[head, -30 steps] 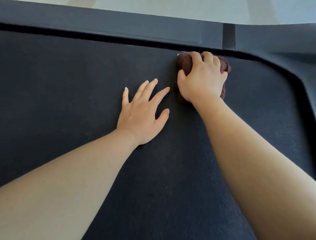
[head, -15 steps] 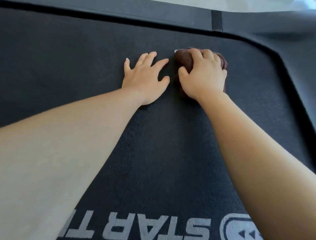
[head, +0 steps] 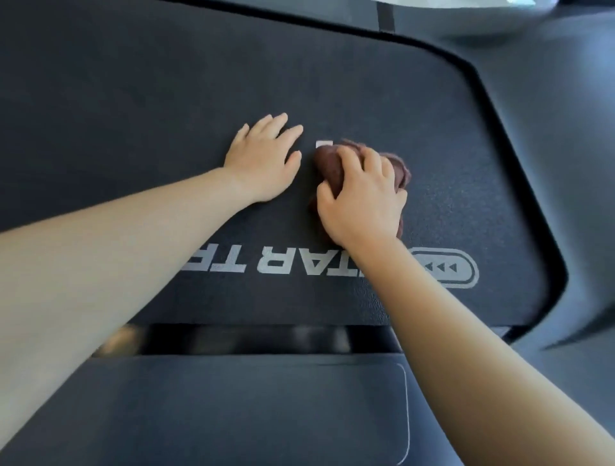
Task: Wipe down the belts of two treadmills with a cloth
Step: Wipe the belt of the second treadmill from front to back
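Dark grainy treadmill belt [head: 133, 99], bearing a bunched brown cloth [head: 327, 166] in the right hand [head: 362, 196]. Flat left hand [head: 263, 159] just left of the grip; grey printed lettering [head: 266, 262] just nearer.

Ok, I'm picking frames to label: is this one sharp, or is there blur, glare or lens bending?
Head view: the left hand, the right hand and the cloth are fairly sharp; the gap at the near end of the belt and the side rail on the right are smeared; the wide lens bows the belt's edge; a pale patch at top right is blown out; shadows are soft.
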{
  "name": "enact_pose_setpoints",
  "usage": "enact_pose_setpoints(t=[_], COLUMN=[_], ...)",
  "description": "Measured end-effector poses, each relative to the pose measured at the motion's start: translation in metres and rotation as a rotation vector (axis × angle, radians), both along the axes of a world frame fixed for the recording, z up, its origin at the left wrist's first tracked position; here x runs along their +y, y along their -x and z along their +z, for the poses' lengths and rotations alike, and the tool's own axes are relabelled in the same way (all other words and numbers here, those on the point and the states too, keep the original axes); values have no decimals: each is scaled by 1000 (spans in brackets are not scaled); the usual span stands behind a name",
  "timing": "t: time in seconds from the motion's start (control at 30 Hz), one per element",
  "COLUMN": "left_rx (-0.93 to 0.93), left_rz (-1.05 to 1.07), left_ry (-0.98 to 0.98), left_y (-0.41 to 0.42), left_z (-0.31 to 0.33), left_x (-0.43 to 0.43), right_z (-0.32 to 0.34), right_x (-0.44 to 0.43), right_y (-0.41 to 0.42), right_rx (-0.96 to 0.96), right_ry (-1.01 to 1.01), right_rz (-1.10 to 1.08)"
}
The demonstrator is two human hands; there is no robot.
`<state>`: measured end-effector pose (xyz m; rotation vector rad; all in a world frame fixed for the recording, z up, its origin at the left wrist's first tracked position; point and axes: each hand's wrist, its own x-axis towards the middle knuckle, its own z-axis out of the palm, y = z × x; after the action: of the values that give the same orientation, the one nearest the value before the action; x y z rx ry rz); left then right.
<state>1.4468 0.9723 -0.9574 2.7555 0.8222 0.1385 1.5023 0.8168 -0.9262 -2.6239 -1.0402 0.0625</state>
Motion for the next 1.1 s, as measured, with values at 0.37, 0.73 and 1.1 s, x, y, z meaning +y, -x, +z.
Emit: enact_pose_setpoints(t=[0.37, 0.73, 1.1], left_rx=[15, -2, -10], left_rz=[-125, -114, -100], left_ry=[24, 22, 0], left_y=[108, 110, 55], left_z=[5, 6, 2], left_x=[-31, -26, 37], right_z=[-2, 3, -4], right_x=[-34, -5, 40], right_y=[81, 57, 29], right_rx=[-2, 19, 11], right_ry=[39, 39, 3], right_rz=[164, 85, 25])
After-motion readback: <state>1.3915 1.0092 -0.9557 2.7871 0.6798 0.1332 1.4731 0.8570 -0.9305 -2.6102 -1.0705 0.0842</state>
